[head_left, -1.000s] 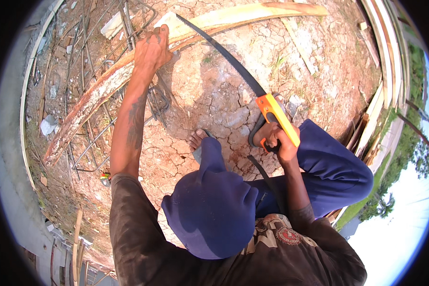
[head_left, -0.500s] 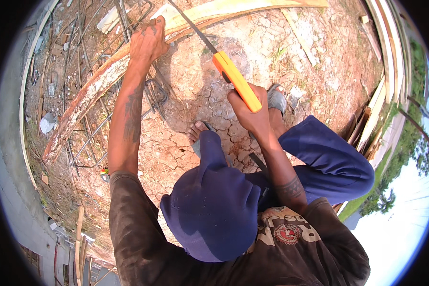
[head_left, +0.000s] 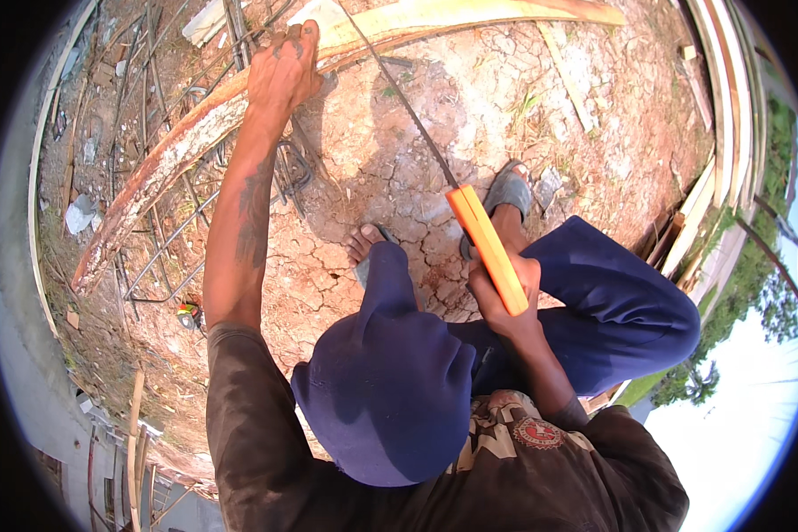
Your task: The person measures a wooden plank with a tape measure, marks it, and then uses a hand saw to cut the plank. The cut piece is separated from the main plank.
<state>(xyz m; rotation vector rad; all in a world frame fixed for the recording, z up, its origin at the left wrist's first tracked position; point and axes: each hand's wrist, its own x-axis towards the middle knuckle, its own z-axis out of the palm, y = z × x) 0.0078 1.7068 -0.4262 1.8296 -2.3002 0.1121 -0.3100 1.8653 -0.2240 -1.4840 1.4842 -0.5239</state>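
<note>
A long, rough-edged wooden board [head_left: 182, 142] spans the upper part of the view, bark-like on its left stretch and pale on its right. My left hand [head_left: 284, 71] grips it left of the middle, fingers closed over the wood. In my right hand [head_left: 486, 297] is a handsaw [head_left: 488, 246], held by its orange handle close to my bent knee. Its thin dark blade slants up and left to the board, crossing it just right of my left hand. The blade's far end runs out at the top edge.
Bent steel rods [head_left: 155, 257] lie under and left of the board. More planks [head_left: 727, 106] are stacked at the right. A thin wood strip [head_left: 566, 75] lies on the cracked earth [head_left: 328, 266]. My sandalled feet [head_left: 508, 195] stand below the board.
My right hand has drawn the handsaw back toward my body, down and to the right. More of the blade now shows below the board. The left hand keeps its grip.
</note>
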